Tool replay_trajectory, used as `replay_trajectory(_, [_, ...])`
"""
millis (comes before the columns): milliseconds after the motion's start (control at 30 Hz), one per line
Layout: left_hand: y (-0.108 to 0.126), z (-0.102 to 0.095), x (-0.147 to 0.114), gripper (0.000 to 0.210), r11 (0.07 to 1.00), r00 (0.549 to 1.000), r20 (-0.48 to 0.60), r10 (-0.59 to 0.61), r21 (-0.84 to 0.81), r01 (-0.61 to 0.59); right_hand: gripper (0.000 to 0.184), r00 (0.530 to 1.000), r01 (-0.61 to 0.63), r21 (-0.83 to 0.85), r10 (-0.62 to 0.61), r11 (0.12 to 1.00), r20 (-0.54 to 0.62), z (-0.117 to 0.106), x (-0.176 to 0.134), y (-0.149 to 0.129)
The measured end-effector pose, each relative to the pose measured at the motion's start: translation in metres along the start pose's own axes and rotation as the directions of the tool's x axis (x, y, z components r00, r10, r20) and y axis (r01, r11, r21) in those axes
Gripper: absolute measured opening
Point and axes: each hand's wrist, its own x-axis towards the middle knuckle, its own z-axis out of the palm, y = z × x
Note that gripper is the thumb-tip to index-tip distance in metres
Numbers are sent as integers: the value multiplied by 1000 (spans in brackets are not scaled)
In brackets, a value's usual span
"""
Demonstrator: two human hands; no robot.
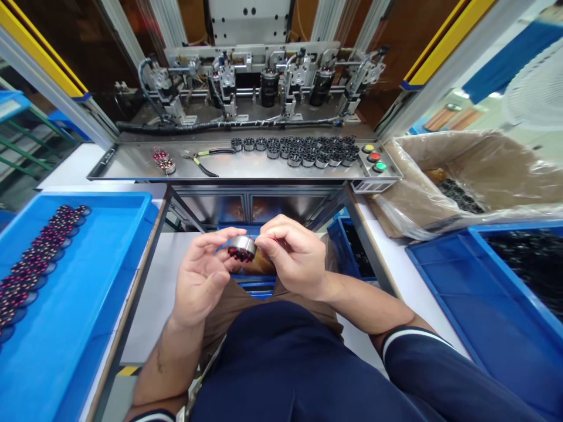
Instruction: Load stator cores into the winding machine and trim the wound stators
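A motor stator (242, 248) with a bare metal rim and dark red windings is gripped in my left hand (199, 272), over my lap. My right hand (295, 252) is closed in a pinch at the stator's right side, with a thin red wire (277, 240) showing at the fingers. Ahead on the metal ledge lie pliers (206, 157) with black and yellow handles. Left of them rest a few wound stators (164, 162). Rows of black stator cores (303, 151) stand along the ledge to the right.
A winding machine (264, 82) stands behind the ledge. Yellow, red and green buttons (373, 157) sit at its right end. A blue tray (101, 281) with wound stators is at left. At right are a plastic-lined carton (409, 176) and a blue bin (444, 281) of black parts.
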Motion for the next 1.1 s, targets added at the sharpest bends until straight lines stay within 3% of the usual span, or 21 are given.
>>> replay_trajectory(100, [-1,2,2,34,998,999,-27,44,-34,-45,15,1000,-21,46,20,999,19,0,0,0])
replay_trajectory(200, [-2,3,2,45,995,996,-71,48,-83,-53,13,996,70,53,-73,996,50,-3,1,1])
replay_trajectory(333, [-3,4,3,61,982,984,-22,-175,-81,173,9,963,245,7,-244,969,110,-9,2,1])
replay_trajectory(433, [-3,3,2,45,949,947,67,-315,-11,316,7,940,300,-51,-287,952,184,-14,4,0])
replay_trajectory(500, [-3,3,1,32,951,949,68,-309,13,309,7,937,304,-88,-280,949,209,-16,4,-1])
replay_trajectory(600, [-5,6,-1,27,978,978,35,-207,37,206,8,954,274,-110,-256,955,156,-14,2,-2])
replay_trajectory(733, [-11,11,-1,33,984,998,-47,34,178,-25,12,991,124,-37,-122,992,48,-8,-4,-3])
replay_trajectory(833, [-13,13,0,40,924,969,-82,235,327,-196,17,992,-124,133,124,983,14,-3,-9,-5])
replay_trajectory(900, [-13,15,1,46,870,940,-44,339,394,-296,22,939,-340,307,339,889,57,1,-13,-5])
replay_trajectory(967, [-12,16,1,52,828,919,-9,395,437,-352,29,842,-524,452,518,722,148,3,-17,-4])
replay_trajectory(1100, [-11,16,-2,50,808,925,-35,379,501,-312,35,678,-684,578,681,445,278,7,-20,-1])
